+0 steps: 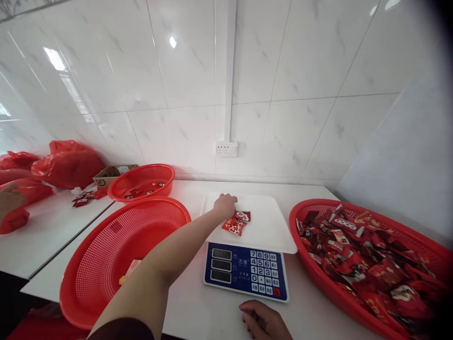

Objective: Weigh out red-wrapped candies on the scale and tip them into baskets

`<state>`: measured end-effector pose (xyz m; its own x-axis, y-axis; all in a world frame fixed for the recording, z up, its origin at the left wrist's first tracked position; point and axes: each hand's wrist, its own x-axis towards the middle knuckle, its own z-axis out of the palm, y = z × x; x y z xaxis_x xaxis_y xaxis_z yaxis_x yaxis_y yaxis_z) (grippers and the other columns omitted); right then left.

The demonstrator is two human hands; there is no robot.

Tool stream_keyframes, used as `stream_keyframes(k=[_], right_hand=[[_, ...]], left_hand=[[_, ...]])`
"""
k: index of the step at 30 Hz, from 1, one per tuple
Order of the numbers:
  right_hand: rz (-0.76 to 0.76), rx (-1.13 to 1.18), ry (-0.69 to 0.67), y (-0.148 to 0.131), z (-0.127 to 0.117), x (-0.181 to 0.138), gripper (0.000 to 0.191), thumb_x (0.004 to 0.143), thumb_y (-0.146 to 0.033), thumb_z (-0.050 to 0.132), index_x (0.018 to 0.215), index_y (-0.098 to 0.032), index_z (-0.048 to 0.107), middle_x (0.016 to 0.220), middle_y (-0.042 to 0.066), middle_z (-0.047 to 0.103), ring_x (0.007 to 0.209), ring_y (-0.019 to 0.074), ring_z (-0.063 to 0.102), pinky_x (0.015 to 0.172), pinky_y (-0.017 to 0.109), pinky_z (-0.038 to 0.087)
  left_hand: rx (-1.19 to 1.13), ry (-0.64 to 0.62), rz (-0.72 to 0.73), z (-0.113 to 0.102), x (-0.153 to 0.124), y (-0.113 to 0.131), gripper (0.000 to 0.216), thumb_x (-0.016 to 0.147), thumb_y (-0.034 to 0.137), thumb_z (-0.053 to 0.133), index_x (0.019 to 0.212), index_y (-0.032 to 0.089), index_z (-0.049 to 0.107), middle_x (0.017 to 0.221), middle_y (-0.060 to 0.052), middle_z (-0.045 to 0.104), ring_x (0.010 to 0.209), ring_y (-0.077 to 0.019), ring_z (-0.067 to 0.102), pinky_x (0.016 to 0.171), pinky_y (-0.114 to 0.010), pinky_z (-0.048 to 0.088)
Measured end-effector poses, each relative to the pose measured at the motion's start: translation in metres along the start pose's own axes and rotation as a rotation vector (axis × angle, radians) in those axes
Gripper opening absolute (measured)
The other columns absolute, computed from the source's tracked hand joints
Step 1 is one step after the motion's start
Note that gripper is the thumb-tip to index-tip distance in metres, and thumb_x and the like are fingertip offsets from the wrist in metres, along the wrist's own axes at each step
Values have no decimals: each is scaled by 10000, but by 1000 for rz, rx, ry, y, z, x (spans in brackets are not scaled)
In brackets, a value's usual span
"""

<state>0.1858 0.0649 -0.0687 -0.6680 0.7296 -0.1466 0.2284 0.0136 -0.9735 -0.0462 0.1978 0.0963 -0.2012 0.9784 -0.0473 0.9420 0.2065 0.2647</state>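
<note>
My left hand [225,206] reaches over the white tray [269,231] of a digital scale, its fingers curled downward and partly hidden, so what they hold, if anything, does not show. Right beside it on the tray lie a dark red wrapped candy packet [243,216] and a brighter red candy packet [234,226]. The scale's blue keypad panel [244,271] faces me, and its displays look dark. Near the table's front edge, below the scale, my right hand [264,321] rests with loosely curled fingers and nothing visible in them.
A red basket heaped with candy packets [357,264] stands at the right. Under my left forearm sits a red mesh basket [92,264] with a few items; behind it is a red basin [166,177] holding several packets. Red bags [71,163] and a cardboard box [109,174] lie far left.
</note>
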Motion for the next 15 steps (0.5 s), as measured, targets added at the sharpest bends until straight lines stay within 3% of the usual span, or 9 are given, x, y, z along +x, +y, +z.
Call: stream_keyframes(k=[4, 7, 11, 15], right_hand=[[-10, 4, 1, 3, 0, 1, 561, 731, -692, 511, 896, -185, 688, 687, 41, 605, 591, 162, 541, 551, 280, 446], [-16, 6, -7, 3, 0, 2, 576, 731, -701, 505, 900, -181, 686, 691, 43, 603, 599, 161, 538, 553, 278, 444], [-25, -4, -15, -1, -1, 1, 583, 735, -700, 500, 904, -176, 689, 696, 46, 606, 607, 162, 541, 554, 275, 446], [-18, -25, -40, -11, -4, -2, 556, 754, -682, 491, 907, -186, 689, 706, 41, 609, 610, 161, 539, 565, 275, 455]], left_hand=[[-61, 24, -23, -1, 2, -4, 309, 907, 329, 554, 1172, 172, 557, 1192, -87, 576, 1005, -206, 596, 843, -416, 517], [-104, 79, -35, -15, -5, -9, 293, 908, 317, 552, 1162, 171, 561, 1194, -88, 574, 996, -201, 596, 838, -410, 518], [-129, 126, -35, -59, -40, -34, 322, 817, 143, 594, 1135, 193, 592, 1192, -75, 587, 1016, -176, 588, 884, -302, 487], [-127, 8, -38, -110, -94, -76, 328, 716, 172, 613, 1042, 206, 632, 1001, -26, 672, 891, -187, 643, 757, -266, 521]])
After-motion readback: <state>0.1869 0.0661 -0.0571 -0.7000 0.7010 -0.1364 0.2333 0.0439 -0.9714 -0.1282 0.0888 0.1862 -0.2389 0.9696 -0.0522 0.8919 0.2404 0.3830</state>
